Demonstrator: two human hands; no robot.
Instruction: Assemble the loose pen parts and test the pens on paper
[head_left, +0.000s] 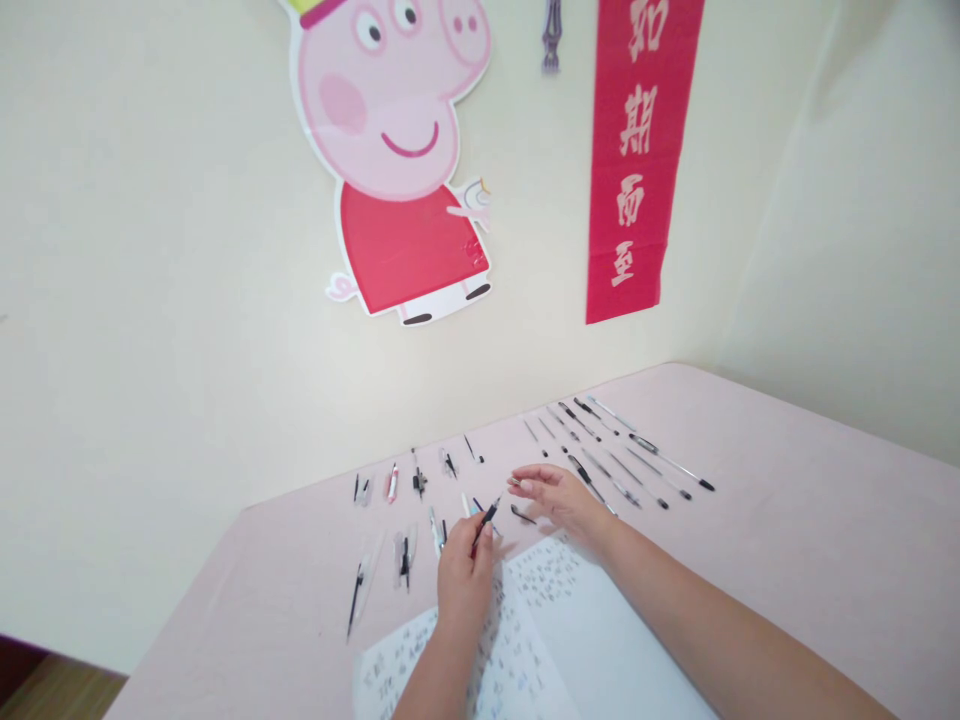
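My left hand (465, 565) is closed round a dark pen (486, 521), which slants up to the right with its tip toward my other hand. My right hand (559, 497) is just beyond that tip, thumb and fingers pinched together on something too small to make out. Below its fingers a black pen cap (523, 514) lies on the pink tabletop. A pale pen (434, 532) and other slim pen parts lie beside and behind my left hand, partly hidden by it. Both forearms cross an open notebook (619, 630) with handwriting on its pages.
To the right, several pens and refills lie in slanting rows, among them a long clear pen (671, 462). On the left are small groups of pen parts, including a pink-and-white piece (392, 484). The pink table (795, 560) meets a wall bearing a pig cutout (412, 245) and red banner (630, 290).
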